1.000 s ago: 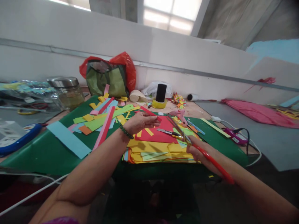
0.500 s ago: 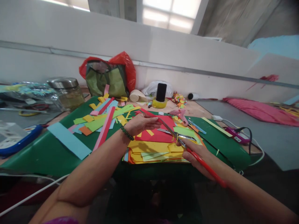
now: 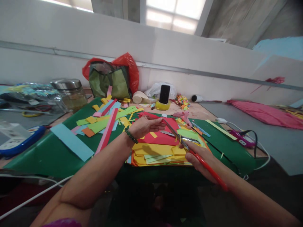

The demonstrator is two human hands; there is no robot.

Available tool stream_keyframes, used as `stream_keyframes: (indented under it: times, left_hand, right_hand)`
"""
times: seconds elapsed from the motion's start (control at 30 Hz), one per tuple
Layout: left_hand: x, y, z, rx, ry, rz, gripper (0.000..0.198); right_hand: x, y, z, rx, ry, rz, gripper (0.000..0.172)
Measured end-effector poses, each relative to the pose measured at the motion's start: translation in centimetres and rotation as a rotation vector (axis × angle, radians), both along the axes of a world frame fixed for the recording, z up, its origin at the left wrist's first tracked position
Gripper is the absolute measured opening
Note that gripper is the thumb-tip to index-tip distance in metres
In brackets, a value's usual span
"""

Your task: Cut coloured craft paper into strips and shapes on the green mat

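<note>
My left hand point(image 3: 149, 124), with a green bead bracelet at its wrist, is over a red paper sheet point(image 3: 169, 124). Its fingers are pressed together, and what they pinch is hidden. Closed around long red-handled scissors point(image 3: 204, 167), my right hand point(image 3: 201, 154) has the blade pointing up and left, its tip close to my left fingertips. A small yellow paper strip point(image 3: 180, 139) is by the blade at my right fingertips. Below lies a silver cutter knife point(image 3: 189, 139) on the red sheet. Under that is a stack of yellow paper point(image 3: 142, 151).
Coloured paper strips point(image 3: 104, 123) are scattered on the green mat point(image 3: 47, 154). Behind are a glass jar point(image 3: 73, 97), a green bag point(image 3: 107, 82), a phone point(image 3: 164, 93) on a tape roll point(image 3: 163, 106), and a pink glue gun point(image 3: 186, 118). A purple power strip point(image 3: 242, 138) is right.
The view has shifted slightly, so the scene sits a little further right. Both hands keep nearly the same pose, with the scissors still in my right hand.
</note>
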State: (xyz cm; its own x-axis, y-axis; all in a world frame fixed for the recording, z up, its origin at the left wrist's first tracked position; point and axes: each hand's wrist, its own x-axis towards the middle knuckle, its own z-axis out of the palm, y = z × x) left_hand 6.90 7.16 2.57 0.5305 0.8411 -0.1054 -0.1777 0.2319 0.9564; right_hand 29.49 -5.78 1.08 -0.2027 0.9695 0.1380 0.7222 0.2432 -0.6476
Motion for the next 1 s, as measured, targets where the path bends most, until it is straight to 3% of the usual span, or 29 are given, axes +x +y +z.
stream_keyframes:
  times: [0.43,0.87,1.0]
  left_hand:
    - [0.02,-0.18,0.13,0.004,-0.039,0.009,0.013]
    - [-0.19,0.12,-0.16,0.029,-0.003,-0.026,0.020]
    - [-0.25,-0.02,-0.10,0.017,-0.012,-0.025,0.018]
  right_hand:
    - [-0.04,0.47,-0.16,0.006,-0.039,0.049,0.058]
    - [-0.33,0.16,-0.16,0.006,0.029,-0.018,0.059]
    - [0.23,0.72,-0.45,0.006,-0.002,0.049,0.059]
